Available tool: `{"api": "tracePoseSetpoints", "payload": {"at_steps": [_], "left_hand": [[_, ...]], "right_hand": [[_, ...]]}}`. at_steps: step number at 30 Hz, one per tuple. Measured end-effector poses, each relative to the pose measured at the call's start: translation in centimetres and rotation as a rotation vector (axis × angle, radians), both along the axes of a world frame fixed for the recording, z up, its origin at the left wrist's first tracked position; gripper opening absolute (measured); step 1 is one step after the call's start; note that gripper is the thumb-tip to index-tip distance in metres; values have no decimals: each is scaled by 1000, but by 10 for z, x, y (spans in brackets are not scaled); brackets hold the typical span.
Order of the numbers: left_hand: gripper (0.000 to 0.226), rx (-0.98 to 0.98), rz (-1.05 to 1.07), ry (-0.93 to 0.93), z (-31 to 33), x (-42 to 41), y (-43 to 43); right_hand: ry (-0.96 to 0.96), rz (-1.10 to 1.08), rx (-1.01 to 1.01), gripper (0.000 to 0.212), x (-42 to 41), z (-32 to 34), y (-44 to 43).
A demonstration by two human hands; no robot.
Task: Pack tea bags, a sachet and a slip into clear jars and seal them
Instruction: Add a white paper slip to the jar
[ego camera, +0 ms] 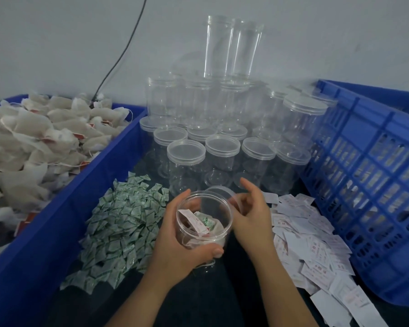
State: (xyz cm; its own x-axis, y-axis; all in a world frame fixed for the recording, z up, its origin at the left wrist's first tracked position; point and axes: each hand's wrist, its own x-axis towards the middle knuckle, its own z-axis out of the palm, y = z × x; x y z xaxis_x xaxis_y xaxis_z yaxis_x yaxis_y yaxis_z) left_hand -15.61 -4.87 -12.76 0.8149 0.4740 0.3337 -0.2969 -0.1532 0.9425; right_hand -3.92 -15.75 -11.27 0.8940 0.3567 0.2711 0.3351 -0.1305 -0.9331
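Note:
My left hand (175, 241) grips an open clear jar (204, 220) tilted toward me; inside it lie tea bags, a green sachet and a white slip with red print. My right hand (253, 213) holds a clear lid (222, 193) just behind and to the right of the jar's mouth, with the index finger raised. A pile of green sachets (123, 220) lies left of the jar. White slips (305, 239) are scattered to its right. Tea bags (33, 142) fill the blue bin at the left.
Several empty lidded clear jars (222, 149) stand stacked against the wall behind my hands. A blue slatted crate (368, 175) leans at the right. The blue bin's wall (85, 180) borders the dark work surface (198, 298) on the left. A black cable (125, 48) runs down the wall.

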Motion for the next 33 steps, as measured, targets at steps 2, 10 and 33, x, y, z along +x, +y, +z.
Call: {"api": "tracePoseSetpoints", "payload": {"at_steps": [2,10,33], "left_hand": [[97,14,8,2,-1,0,0],[90,40,15,-39,-1,3,1],[65,97,59,-60,-3,7,-3]], "right_hand": [[-55,107,189,38,-6,12,-6],[-325,478,12,31,-34,51,-2],[-586,207,-566,41,-57,58,20]]}}
